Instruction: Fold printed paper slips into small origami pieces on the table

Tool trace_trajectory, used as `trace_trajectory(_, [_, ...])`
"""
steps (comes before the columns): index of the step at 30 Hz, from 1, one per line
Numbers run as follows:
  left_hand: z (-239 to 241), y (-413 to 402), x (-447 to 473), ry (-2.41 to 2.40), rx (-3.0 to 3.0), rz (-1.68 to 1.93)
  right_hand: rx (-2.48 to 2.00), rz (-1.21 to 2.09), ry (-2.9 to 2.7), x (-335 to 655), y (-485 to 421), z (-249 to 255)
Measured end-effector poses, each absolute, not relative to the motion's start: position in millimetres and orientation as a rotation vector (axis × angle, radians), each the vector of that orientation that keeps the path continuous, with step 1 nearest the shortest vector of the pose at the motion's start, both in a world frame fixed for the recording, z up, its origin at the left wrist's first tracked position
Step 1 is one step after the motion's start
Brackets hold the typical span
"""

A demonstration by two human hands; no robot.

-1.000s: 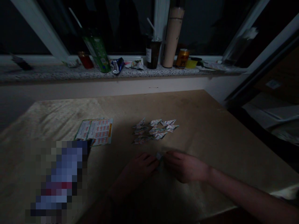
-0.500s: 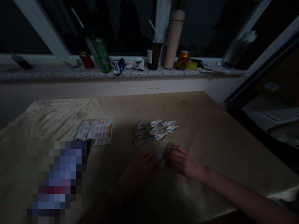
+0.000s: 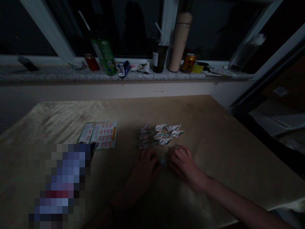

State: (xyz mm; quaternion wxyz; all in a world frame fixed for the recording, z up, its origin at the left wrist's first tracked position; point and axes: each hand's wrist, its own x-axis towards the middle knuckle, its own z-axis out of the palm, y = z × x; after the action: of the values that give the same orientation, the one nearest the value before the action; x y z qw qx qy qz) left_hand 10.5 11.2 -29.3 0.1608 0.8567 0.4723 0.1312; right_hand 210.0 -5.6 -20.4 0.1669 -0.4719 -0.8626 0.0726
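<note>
A small piece of folded paper [image 3: 163,162], pale in the dim light, lies low over the table between my two hands. My right hand [image 3: 184,163] has its fingers curled together at the paper's right edge and appears to pinch it; the fingertips are partly hidden. On the other side, my left hand [image 3: 145,168] has its thumb stretched towards the paper and its fingers apart from the thumb, reaching forward. Just beyond both hands sits a group of several folded paper pieces [image 3: 163,136] with pointed ends and printed patterns.
Printed sheets [image 3: 98,135] lie to the left, behind a pixelated blue object [image 3: 65,178] on the cloth-covered table [image 3: 214,136]. Along the windowsill [image 3: 143,76] stand a green bottle [image 3: 107,58], a dark cup with a straw [image 3: 160,58], a tall flask [image 3: 181,43] and a golden can [image 3: 189,63].
My left hand's fingers have lifted away from the small paper and opened forward. The right hand has shifted slightly, staying at the paper. The whole view has moved a little.
</note>
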Motion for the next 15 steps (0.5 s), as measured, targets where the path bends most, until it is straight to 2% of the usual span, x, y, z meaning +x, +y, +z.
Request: trace_trajectory(15, [-30,4,23,1.537,2.650,0.234,-1.559,0.013,-2.442,195,-4,-37])
